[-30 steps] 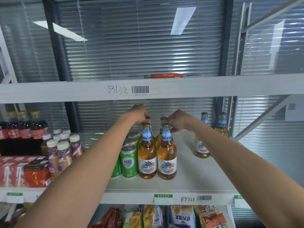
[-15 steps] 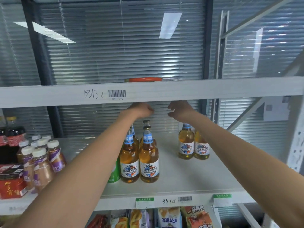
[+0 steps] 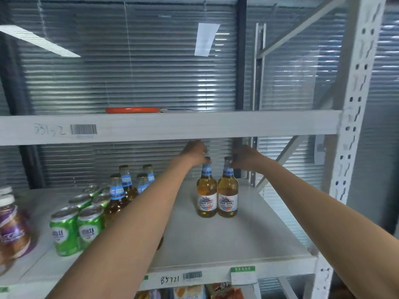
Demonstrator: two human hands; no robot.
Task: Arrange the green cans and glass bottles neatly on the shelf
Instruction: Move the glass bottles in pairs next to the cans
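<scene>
Both hands have left the main cluster for the stray pair.

Head view: left hand (image 3: 195, 153) and right hand (image 3: 245, 156) each pinch a beer bottle (image 3: 206, 192) (image 3: 227, 192) by the cap, apparently gripping; green cans (image 3: 76, 228) sit well left, bare shelf (image 3: 216, 244) between.

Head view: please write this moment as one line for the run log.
left hand: gripping top of left bottle | right hand: gripping top of right bottle | bottles: upright, side by side on shelf | green cans: grouped left
</scene>
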